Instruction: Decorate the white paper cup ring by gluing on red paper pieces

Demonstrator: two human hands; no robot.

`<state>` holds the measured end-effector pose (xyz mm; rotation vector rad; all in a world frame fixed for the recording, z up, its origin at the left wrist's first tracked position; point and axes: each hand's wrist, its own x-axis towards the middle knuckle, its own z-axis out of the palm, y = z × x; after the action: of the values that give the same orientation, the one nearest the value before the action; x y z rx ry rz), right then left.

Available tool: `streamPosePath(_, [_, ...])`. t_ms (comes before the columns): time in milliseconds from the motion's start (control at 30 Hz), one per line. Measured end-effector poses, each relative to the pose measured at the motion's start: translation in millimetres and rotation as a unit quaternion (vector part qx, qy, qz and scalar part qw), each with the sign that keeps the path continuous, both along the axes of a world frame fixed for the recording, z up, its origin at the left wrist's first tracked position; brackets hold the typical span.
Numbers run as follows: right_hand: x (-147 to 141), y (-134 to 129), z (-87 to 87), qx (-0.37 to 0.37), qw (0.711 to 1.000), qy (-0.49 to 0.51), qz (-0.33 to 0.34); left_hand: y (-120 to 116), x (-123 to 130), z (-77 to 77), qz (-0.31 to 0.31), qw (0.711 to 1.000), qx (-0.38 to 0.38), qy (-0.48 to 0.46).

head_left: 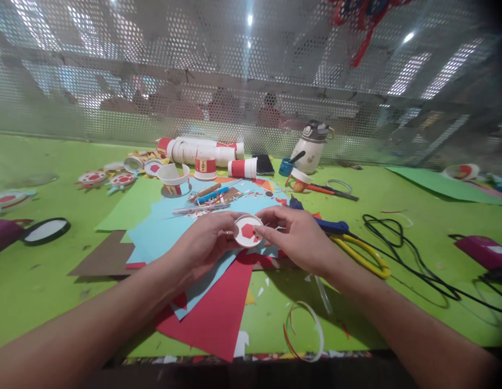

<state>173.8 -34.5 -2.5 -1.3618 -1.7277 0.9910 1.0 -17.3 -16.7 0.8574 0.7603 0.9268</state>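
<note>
Between my two hands is the round white base of a cut paper cup (238, 235), with a red paper hexagon (248, 232) at its centre. My left hand (212, 232) grips the rim from the left, its fingers partly hidden. On the other side, my right hand (295, 235) has its thumb on the red paper and its fingers curled behind the rim. Light blue paper (157, 227) and red paper (218, 308) lie below. Just past my right hand are a blue-handled tool (332, 225) with a black cord and yellow-handled scissors (376, 265).
White-and-red paper cups (202, 154) lie and stand at the back, near a white jug (309, 148). Decorated cup bases (123, 180) gather at left. Craft knives and pens (212, 195) rest amid scraps. A black cord (413, 259) crosses the right side; a perforated screen (234, 65) stands behind.
</note>
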Motion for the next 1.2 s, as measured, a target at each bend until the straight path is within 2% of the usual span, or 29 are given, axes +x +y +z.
streamPosePath(167, [3.7, 4.2, -0.1, -0.062, 0.997, 0.053, 0.015, -0.7, -2.2, 1.9, 0.016, 1.0, -0.016, -0.005])
streamPosePath(400, [12.0, 10.4, -1.3, -0.125, 0.977, 0.168, 0.032, -6.6, -1.3, 6.3, -0.008, 0.999, 0.032, -0.009])
streamPosePath(633, [16.1, 8.4, 2.6, -0.123, 0.971, 0.2, 0.045, -16.6, 1.7, 6.4, 0.015, 0.997, 0.073, 0.002])
streamPosePath(833, [16.6, 3.9, 13.1, -0.087, 0.984, 0.147, 0.057, -17.7, 3.0, 6.7, 0.011, 0.996, 0.089, -0.012])
streamPosePath(867, [17.0, 3.5, 14.5, -0.065, 0.989, 0.124, 0.049, -17.5, 2.9, 6.5, 0.005, 0.996, 0.093, -0.015])
streamPosePath(933, [17.9, 1.7, 16.9, 0.034, 0.998, 0.057, 0.011, -16.9, 2.5, 5.5, -0.01, 0.994, 0.103, -0.023])
streamPosePath(967, [18.2, 0.0, 18.0, 0.107, 0.994, 0.016, -0.01, -16.6, 2.4, 4.7, -0.019, 0.994, 0.106, -0.028])
streamPosePath(1033, [18.1, -4.8, 20.3, 0.252, 0.966, -0.062, -0.02, -15.9, 2.3, 2.8, -0.039, 0.993, 0.111, -0.033])
streamPosePath(1100, [16.4, -10.3, 22.6, 0.346, 0.929, -0.128, 0.031, -15.2, 3.0, 0.6, -0.048, 0.992, 0.111, -0.026])
streamPosePath(1200, [12.1, -15.5, 24.9, 0.387, 0.888, -0.215, 0.124, -14.7, 5.3, -1.9, -0.057, 0.992, 0.11, -0.001])
